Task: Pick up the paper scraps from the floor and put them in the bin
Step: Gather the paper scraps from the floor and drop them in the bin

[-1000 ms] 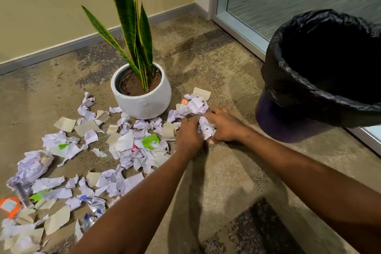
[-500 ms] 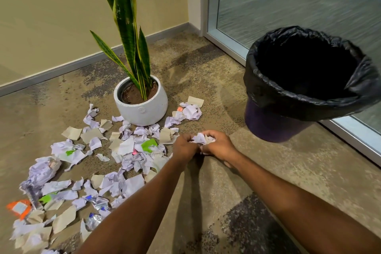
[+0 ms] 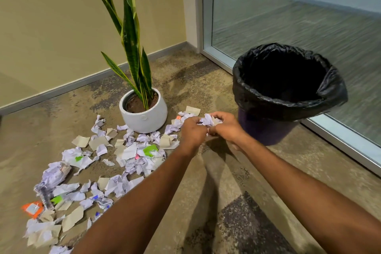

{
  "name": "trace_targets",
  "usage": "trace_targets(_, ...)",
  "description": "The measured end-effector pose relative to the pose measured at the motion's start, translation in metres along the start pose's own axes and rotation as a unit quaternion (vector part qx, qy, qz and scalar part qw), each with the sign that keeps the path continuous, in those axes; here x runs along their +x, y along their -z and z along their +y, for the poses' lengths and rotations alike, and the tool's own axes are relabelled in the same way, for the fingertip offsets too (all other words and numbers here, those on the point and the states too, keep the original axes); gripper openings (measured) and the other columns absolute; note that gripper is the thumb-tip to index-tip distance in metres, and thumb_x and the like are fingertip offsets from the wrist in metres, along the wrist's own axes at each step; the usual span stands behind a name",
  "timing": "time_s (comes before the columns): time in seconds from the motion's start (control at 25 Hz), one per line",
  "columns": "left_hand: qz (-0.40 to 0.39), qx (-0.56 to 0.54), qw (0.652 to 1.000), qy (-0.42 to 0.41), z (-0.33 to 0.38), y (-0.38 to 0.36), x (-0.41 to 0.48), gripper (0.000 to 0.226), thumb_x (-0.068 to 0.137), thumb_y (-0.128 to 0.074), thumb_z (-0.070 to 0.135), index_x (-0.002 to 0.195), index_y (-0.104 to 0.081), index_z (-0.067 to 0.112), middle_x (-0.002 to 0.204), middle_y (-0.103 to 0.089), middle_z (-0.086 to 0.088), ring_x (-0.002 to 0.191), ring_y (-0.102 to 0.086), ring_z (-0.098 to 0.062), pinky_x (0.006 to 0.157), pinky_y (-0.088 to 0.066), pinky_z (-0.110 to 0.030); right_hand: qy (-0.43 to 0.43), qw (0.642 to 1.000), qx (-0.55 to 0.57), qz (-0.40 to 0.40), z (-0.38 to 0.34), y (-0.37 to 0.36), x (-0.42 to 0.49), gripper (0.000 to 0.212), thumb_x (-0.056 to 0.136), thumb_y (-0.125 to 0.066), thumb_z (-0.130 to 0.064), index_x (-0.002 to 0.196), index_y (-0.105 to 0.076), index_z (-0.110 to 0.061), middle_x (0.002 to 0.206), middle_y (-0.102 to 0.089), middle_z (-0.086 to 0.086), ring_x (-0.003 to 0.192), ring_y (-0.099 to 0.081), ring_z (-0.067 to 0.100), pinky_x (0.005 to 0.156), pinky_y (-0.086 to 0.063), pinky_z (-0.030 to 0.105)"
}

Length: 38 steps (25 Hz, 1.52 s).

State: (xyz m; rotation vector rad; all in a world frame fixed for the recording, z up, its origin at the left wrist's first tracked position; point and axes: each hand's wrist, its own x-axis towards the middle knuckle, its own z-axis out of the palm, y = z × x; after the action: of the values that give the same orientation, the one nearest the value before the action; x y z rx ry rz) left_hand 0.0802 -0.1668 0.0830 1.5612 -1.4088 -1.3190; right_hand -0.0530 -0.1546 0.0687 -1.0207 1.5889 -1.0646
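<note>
- Nearest on the floor, left of both arms: loose paper scraps (image 3: 132,154), torn and crumpled, white and tan, thin and light.
- Further out, left hand (image 3: 192,132) and right hand (image 3: 225,128) meet, fingers curled round a crinkled wad (image 3: 207,120), apparently off the floor.
- Beyond, to the right: bin (image 3: 257,103), glossy black liner, round mouth open upward; right hand nearer.

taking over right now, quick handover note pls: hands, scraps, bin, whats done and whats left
Hands: left hand and right hand together grip a handful of scraps, apparently lifted off the floor, beside the bin on its plant side, not over its mouth.
Bin: upright, black liner, inside too dark to tell contents.
Done: this handful is gathered.
Left: drop it in, then clear the loose scraps spread around the plant pot.
</note>
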Motion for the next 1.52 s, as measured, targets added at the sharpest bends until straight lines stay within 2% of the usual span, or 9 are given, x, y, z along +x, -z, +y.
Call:
trace_targets(0.2, 0.054, 0.048, 0.992, -0.104, 0.063, 0.015, -0.006, 0.021, 0.066, -0.067, 0.018, 0.082, -0.080, 0.022, 0.065, -0.072, 0.009, 0.060, -0.061, -0.008, 0.053, -0.046, -0.028, 0.085, 0.996, 0.013, 0.029, -0.068, 0.008, -0.010, 0.047, 0.074, -0.078, 0.015, 0.113, -0.078, -0.010, 0.108, -0.079, 0.017, 0.090, -0.070, 0.021, 0.088, -0.063, 0.060)
trace_targets(0.44, 0.084, 0.024, 0.984, -0.155, 0.131, 0.007, -0.019, 0.021, 0.062, -0.063, 0.018, 0.075, -0.078, 0.022, 0.059, -0.068, 0.009, 0.057, -0.060, -0.009, 0.051, -0.048, -0.025, 0.145, 0.984, -0.003, 0.106, -0.129, 0.039, -0.031, 0.041, 0.065, -0.084, -0.003, 0.101, -0.081, -0.023, 0.092, -0.080, -0.003, 0.092, -0.078, 0.022, 0.081, -0.067, 0.052)
trace_targets(0.6, 0.010, -0.045, 0.988, -0.146, 0.161, -0.023, -0.019, 0.023, 0.066, -0.064, 0.005, 0.081, -0.080, 0.013, 0.079, -0.078, -0.012, 0.072, -0.069, -0.022, 0.075, -0.064, -0.052, 0.130, 0.982, 0.027, 0.135, -0.143, 0.084, -0.038, 0.042, 0.060, -0.078, 0.001, 0.095, -0.080, -0.022, 0.093, -0.081, 0.005, 0.090, -0.080, 0.026, 0.076, -0.068, 0.051)
trace_targets(0.8, -0.147, -0.146, 0.976, -0.074, 0.182, -0.070, -0.018, 0.036, 0.087, -0.061, -0.009, 0.118, -0.073, 0.005, 0.102, -0.080, -0.015, 0.087, -0.075, -0.022, 0.075, -0.065, -0.029, 0.089, 0.977, 0.055, 0.188, -0.137, 0.143, -0.041, 0.029, 0.077, -0.076, 0.009, 0.087, -0.077, -0.018, 0.089, -0.077, 0.011, 0.079, -0.074, 0.025, 0.071, -0.066, 0.044)
trace_targets(1.04, -0.175, -0.195, 0.965, 0.006, 0.193, -0.097, -0.017, 0.047, 0.096, -0.042, -0.010, 0.135, -0.062, 0.007, 0.130, -0.070, -0.021, 0.111, -0.071, -0.032, 0.096, -0.061, -0.044, 0.038, 0.969, 0.079, 0.229, -0.120, 0.175, -0.031, 0.036, 0.081, -0.062, 0.016, 0.099, -0.074, -0.012, 0.101, -0.074, 0.018, 0.076, -0.073, 0.026, 0.074, -0.067, 0.045)
trace_targets(1.16, -0.180, -0.200, 0.963, 0.013, 0.194, -0.098, -0.013, 0.044, 0.098, -0.046, 0.001, 0.139, -0.061, 0.010, 0.125, -0.066, -0.015, 0.112, -0.061, -0.029, 0.093, -0.054, -0.042, 0.030, 0.967, 0.085, 0.239, -0.115, 0.179, -0.025, 0.036, 0.080, -0.069, 0.010, 0.105, -0.073, -0.015, 0.097, -0.074, 0.018, 0.069, -0.070, 0.024, 0.066, -0.064, 0.040)
trace_targets(1.28, -0.209, -0.219, 0.953, 0.028, 0.192, -0.098, -0.008, 0.044, 0.104, -0.049, 0.016, 0.147, -0.054, 0.008, 0.145, -0.058, -0.017, 0.139, -0.050, -0.037, 0.115, -0.046, -0.050, 0.038, 0.968, 0.079, 0.234, -0.112, 0.179, -0.018, 0.041, 0.081, -0.078, -0.002, 0.118, -0.071, -0.017, 0.090, -0.074, 0.008, 0.065, -0.063, 0.016, 0.058, -0.052, 0.030)
trace_targets(1.4, -0.233, -0.224, 0.946, 0.024, 0.191, -0.097, -0.003, 0.051, 0.108, -0.046, 0.023, 0.156, -0.045, 0.009, 0.158, -0.050, -0.020, 0.151, -0.041, -0.040, 0.123, -0.037, -0.054, 0.059, 0.966, 0.059, 0.246, -0.110, 0.177, -0.013, 0.037, 0.082, -0.080, -0.006, 0.117, -0.075, -0.019, 0.103, -0.077, 0.002, 0.096, -0.072, 0.015, 0.077, -0.058, 0.031)
trace_targets(1.52, -0.236, -0.212, 0.948, 0.003, 0.190, -0.093, -0.002, 0.050, 0.109, -0.047, 0.025, 0.156, -0.047, 0.010, 0.149, -0.060, -0.019, 0.141, -0.054, -0.038, 0.119, -0.044, -0.051, 0.073, 0.962, 0.039, 0.261, -0.110, 0.172, -0.013, 0.029, 0.084, -0.078, -0.007, 0.110, -0.078, -0.021, 0.107, -0.078, 0.004, 0.108, -0.074, 0.021, 0.097, -0.060, 0.039)
